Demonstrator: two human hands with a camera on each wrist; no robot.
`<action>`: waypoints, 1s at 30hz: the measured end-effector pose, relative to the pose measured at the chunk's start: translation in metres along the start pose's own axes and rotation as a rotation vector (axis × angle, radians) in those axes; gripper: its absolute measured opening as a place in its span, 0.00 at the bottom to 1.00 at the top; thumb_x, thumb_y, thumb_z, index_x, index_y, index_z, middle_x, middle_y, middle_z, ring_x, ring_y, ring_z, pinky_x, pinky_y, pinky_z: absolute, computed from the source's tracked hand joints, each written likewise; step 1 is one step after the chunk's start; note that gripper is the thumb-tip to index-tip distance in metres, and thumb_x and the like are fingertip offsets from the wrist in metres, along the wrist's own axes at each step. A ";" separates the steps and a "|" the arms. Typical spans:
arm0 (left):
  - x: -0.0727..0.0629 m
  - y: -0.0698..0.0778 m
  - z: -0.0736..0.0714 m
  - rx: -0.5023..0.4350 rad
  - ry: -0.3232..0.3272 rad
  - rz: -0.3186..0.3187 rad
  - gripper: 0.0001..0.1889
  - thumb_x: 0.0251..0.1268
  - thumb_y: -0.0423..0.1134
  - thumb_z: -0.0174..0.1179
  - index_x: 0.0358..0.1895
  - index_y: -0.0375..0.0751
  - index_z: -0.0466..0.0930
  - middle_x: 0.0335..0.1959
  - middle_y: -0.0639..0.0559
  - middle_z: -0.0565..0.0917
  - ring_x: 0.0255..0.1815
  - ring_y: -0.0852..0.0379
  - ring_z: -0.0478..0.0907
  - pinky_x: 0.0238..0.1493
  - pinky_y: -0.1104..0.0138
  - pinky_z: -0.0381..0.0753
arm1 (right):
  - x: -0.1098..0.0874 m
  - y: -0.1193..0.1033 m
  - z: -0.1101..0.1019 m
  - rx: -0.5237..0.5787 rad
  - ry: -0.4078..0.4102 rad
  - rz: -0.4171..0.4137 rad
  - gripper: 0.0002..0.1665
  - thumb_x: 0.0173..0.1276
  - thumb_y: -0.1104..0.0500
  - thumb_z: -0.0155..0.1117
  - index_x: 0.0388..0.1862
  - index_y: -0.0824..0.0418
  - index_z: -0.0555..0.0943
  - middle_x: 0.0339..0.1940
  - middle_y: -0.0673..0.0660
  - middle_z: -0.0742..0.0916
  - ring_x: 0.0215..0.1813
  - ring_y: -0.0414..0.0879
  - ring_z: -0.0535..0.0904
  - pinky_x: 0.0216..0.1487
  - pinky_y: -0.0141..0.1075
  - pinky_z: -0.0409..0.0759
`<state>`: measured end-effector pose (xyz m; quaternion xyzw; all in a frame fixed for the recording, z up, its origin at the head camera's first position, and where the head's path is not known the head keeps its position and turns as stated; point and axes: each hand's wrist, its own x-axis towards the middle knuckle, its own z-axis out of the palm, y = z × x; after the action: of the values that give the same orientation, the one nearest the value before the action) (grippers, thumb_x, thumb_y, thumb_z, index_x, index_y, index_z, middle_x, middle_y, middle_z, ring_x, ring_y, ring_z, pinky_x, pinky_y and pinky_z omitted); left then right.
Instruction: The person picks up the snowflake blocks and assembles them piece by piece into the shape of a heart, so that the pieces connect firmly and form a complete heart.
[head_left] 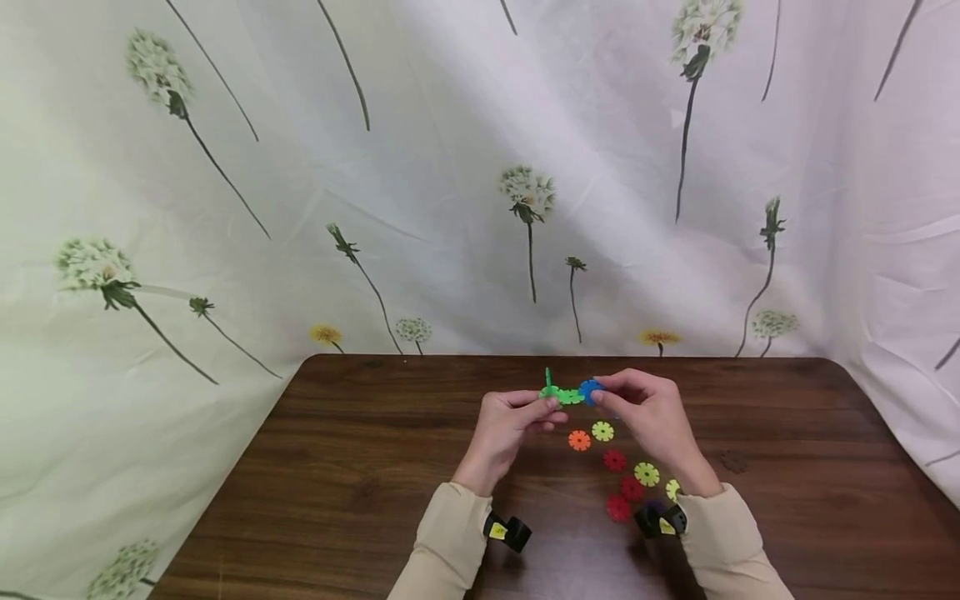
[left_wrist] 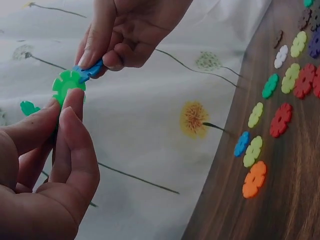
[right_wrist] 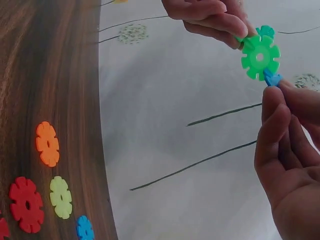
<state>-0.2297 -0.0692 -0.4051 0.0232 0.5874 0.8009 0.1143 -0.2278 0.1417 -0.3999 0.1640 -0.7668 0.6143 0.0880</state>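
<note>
Between the two hands, above the far part of the table, is a short chain of notched plastic discs. My left hand (head_left: 504, 433) pinches the green discs (head_left: 570, 397) at the chain's left end, where one disc stands upright. A blue disc (head_left: 590, 392) is pinched between thumb and fingers of my right hand (head_left: 651, 417). In the right wrist view the blue disc (right_wrist: 272, 78) meets the edge of a bright green disc (right_wrist: 260, 57). Fingers cover much of the blue disc, so how deep the notches interlock is hidden.
Loose discs lie on the brown wooden table (head_left: 337, 467): an orange disc (head_left: 579, 440), a yellow-green disc (head_left: 602, 431), several red ones (head_left: 618, 508), and a dark brown disc (head_left: 733, 461) to the right. A dandelion-print cloth (head_left: 450, 250) hangs behind the table.
</note>
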 end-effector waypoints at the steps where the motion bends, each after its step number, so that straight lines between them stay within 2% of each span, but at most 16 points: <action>1: 0.001 0.000 0.000 0.001 0.003 -0.006 0.16 0.62 0.29 0.62 0.49 0.19 0.79 0.28 0.49 0.89 0.28 0.61 0.87 0.35 0.70 0.85 | 0.001 0.000 0.001 -0.008 0.005 0.001 0.11 0.64 0.60 0.68 0.42 0.65 0.85 0.35 0.58 0.88 0.31 0.40 0.85 0.35 0.36 0.85; 5: 0.003 -0.002 0.000 -0.014 -0.003 -0.028 0.16 0.63 0.30 0.63 0.50 0.20 0.79 0.30 0.49 0.89 0.29 0.61 0.87 0.35 0.72 0.84 | 0.004 0.001 0.003 0.023 0.018 0.008 0.11 0.64 0.61 0.68 0.42 0.67 0.85 0.33 0.55 0.88 0.30 0.42 0.85 0.33 0.33 0.84; 8: 0.003 -0.004 -0.001 -0.046 0.008 -0.049 0.15 0.61 0.33 0.65 0.47 0.25 0.82 0.30 0.48 0.89 0.30 0.60 0.87 0.35 0.72 0.84 | 0.007 0.000 0.006 0.063 0.011 0.013 0.13 0.64 0.61 0.67 0.43 0.69 0.84 0.34 0.53 0.88 0.30 0.44 0.86 0.32 0.33 0.84; 12: 0.003 -0.004 -0.003 -0.079 0.013 -0.037 0.11 0.61 0.33 0.65 0.44 0.29 0.85 0.28 0.49 0.89 0.31 0.60 0.87 0.37 0.71 0.84 | 0.011 -0.001 0.008 0.061 -0.012 0.026 0.14 0.64 0.59 0.68 0.45 0.67 0.84 0.34 0.56 0.88 0.31 0.46 0.86 0.31 0.32 0.83; 16: 0.003 0.000 -0.007 -0.076 -0.051 -0.004 0.16 0.64 0.31 0.62 0.52 0.27 0.77 0.31 0.51 0.88 0.32 0.60 0.87 0.38 0.72 0.84 | 0.014 0.001 0.008 0.070 -0.047 0.060 0.15 0.65 0.58 0.68 0.46 0.66 0.82 0.33 0.58 0.88 0.32 0.44 0.85 0.29 0.32 0.82; 21: 0.005 0.004 -0.010 -0.017 -0.136 -0.018 0.25 0.65 0.31 0.61 0.64 0.33 0.67 0.35 0.51 0.87 0.35 0.59 0.87 0.42 0.69 0.84 | 0.014 0.005 0.006 0.113 -0.099 0.077 0.15 0.65 0.60 0.67 0.46 0.69 0.80 0.34 0.53 0.88 0.32 0.40 0.85 0.35 0.34 0.85; 24: 0.005 0.004 -0.010 0.021 -0.162 -0.027 0.27 0.63 0.31 0.62 0.66 0.36 0.66 0.39 0.50 0.85 0.36 0.58 0.87 0.44 0.67 0.84 | 0.014 0.004 0.005 0.122 -0.131 0.075 0.15 0.65 0.59 0.67 0.46 0.68 0.80 0.36 0.51 0.87 0.33 0.42 0.85 0.38 0.35 0.85; 30: 0.004 0.005 -0.006 0.042 -0.185 -0.027 0.28 0.62 0.32 0.64 0.65 0.37 0.68 0.42 0.48 0.84 0.34 0.57 0.87 0.39 0.67 0.85 | 0.014 0.000 0.002 0.103 -0.173 0.087 0.15 0.66 0.58 0.66 0.46 0.67 0.81 0.40 0.60 0.87 0.35 0.48 0.86 0.40 0.38 0.86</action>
<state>-0.2356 -0.0753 -0.4031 0.0917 0.5912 0.7812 0.1785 -0.2408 0.1376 -0.3951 0.1874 -0.7453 0.6397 -0.0136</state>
